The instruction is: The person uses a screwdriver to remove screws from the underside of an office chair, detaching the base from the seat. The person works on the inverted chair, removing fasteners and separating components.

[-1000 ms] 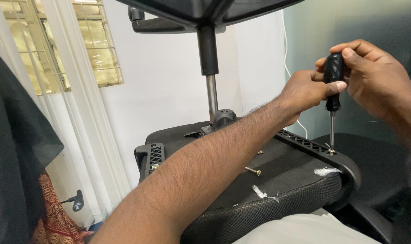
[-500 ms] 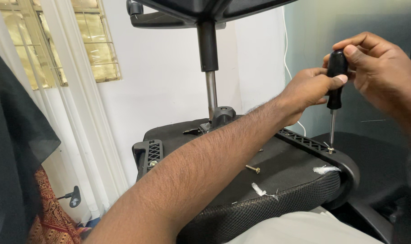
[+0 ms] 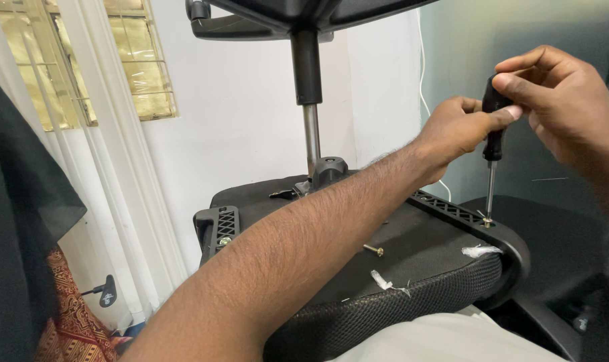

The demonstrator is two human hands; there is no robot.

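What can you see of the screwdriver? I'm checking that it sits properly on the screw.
The screwdriver has a black handle that looks like plastic and a slim, bare metal shaft. It stands nearly upright, its tip on a brass-coloured screw in the black plastic armrest bracket of an upturned chair seat. The right hand grips the handle's top; the left hand pinches it lower down. The tip's exact fit in the screw head is too small to tell.

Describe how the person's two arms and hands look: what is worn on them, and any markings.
Both hands are bare, with no gloves. The left hand and its forearm are uncovered as far as the view shows, with dark hair along the forearm. The right hand shows no ring or watch; its wrist runs out of the frame. No sleeve shows.
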